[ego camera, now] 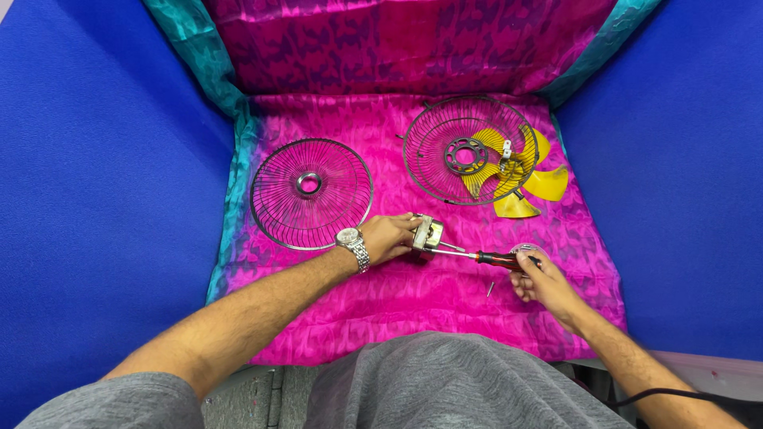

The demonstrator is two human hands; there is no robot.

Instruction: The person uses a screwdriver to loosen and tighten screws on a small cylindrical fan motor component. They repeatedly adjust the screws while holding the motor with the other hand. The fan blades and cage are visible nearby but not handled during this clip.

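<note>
The left hand has its fingers curled tight around a small boxy metal motor part, silver with a yellowish side, resting on the pink cloth near the middle. The right hand wraps closed on the red-and-black handle of a screwdriver whose tip meets that part. Beside its handle sits what may be a small clear dish, contents unreadable, with a loose screw just below.

On the cloth, one fan grille lies left, another grille right over the fan blade.
</note>
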